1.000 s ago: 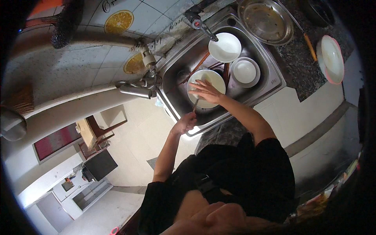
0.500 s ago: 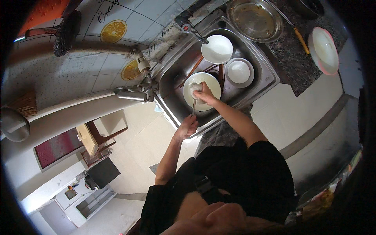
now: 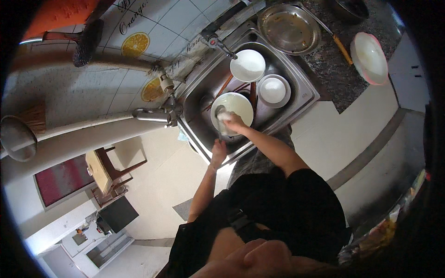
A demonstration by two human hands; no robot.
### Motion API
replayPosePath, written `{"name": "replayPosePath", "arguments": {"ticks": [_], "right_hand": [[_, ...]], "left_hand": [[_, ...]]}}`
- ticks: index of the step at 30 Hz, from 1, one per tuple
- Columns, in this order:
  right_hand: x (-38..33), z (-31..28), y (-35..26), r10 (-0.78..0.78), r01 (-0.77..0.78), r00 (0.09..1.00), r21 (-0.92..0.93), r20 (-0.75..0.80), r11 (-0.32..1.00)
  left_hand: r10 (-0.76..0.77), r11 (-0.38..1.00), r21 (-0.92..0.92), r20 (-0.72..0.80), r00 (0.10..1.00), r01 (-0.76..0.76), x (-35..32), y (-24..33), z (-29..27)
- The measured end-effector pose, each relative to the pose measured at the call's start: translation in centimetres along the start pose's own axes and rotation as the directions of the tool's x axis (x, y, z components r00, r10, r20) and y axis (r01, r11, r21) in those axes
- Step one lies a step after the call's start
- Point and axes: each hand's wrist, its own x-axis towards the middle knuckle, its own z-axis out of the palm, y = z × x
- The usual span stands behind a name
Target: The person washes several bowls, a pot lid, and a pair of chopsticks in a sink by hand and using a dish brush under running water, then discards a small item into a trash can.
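Over the sink, my left hand (image 3: 219, 151) is closed around the lower end of a metal spoon (image 3: 219, 110), whose rounded head points up over a large pale bowl (image 3: 242, 104). My right hand (image 3: 236, 123) presses a whitish cloth or sponge (image 3: 225, 116) against the spoon, just below its head. Which of the two materials it is, I cannot tell. The bowl sits in the metal sink (image 3: 194, 99). Beside it are a white bowl (image 3: 248, 65) under the tap and two nested white bowls (image 3: 273, 90). Brown chopsticks (image 3: 253, 96) lie between them.
A tap (image 3: 218, 42) reaches over the sink; a second metal tap (image 3: 155, 116) stands on its left. A soiled metal tray (image 3: 289, 28), a yellow-handled utensil (image 3: 342, 50), a pink-rimmed dish (image 3: 370, 59) and a dark pan (image 3: 351, 9) lie on the dark counter. A brush (image 3: 87, 44) hangs left.
My right hand and the cloth have slid lower along the spoon, so its head now shows above them. The whole view has shifted slightly.
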Motion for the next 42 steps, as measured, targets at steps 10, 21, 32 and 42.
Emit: {"name": "replayPosePath", "arguments": {"ticks": [10, 21, 32, 42], "right_hand": [[-2.4, -9.0, -5.5, -0.253, 0.225, 0.963, -0.800, 0.095, 0.556], [-4.9, -28.5, -13.5, -0.533, 0.420, 0.840, -0.498, -0.103, 0.758], [-15.1, -53.0, -12.4, -0.616, -0.251, 0.098, -0.618, -0.782, 0.745], [-15.3, -54.7, -9.6, 0.120, 0.098, 0.071, 0.127, -0.990, 0.987]], "left_hand": [[-0.016, 0.886, -0.422, 0.389, 0.921, 0.193, 2.8, 10.5, -6.9], [0.209, -0.428, -0.369, 0.848, 0.487, 0.825, 13.0, 16.3, 4.8], [-0.152, 0.068, -0.449, 0.878, 0.454, 0.891, 15.7, 23.4, 5.1], [0.079, 0.523, -0.655, 0.675, 0.734, 0.545, 15.1, 23.6, 5.0]]}}
